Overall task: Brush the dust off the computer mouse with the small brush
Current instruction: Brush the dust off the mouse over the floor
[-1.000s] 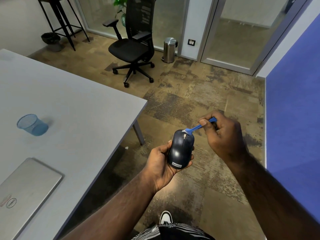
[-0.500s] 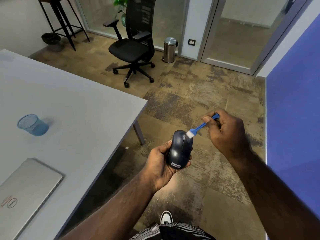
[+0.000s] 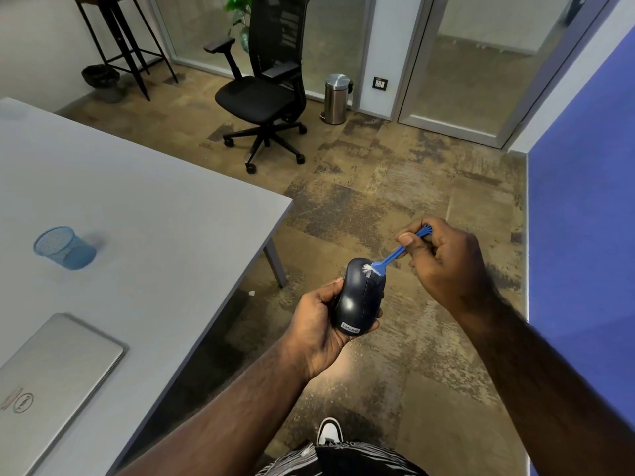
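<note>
A dark computer mouse (image 3: pixel 355 300) with a Lenovo label rests in my left hand (image 3: pixel 318 329), held above the floor to the right of the table. My right hand (image 3: pixel 443 266) pinches a small blue brush (image 3: pixel 391 256) by its handle. The brush's white bristles touch the front top of the mouse, near the scroll wheel. Fingers of my left hand wrap the mouse's sides and hide its underside.
A grey table (image 3: pixel 154 235) lies to the left with a blue mesh cup (image 3: pixel 63 248) and a closed silver laptop (image 3: pixel 51 379). A black office chair (image 3: pixel 266 87), a steel bin (image 3: pixel 336 97) and a stool (image 3: pixel 120 36) stand further back. A blue wall (image 3: pixel 584 218) is on the right.
The brush tip swept to the mouse's right edge half a second ago and is now back on its top front. The mouse barely moved.
</note>
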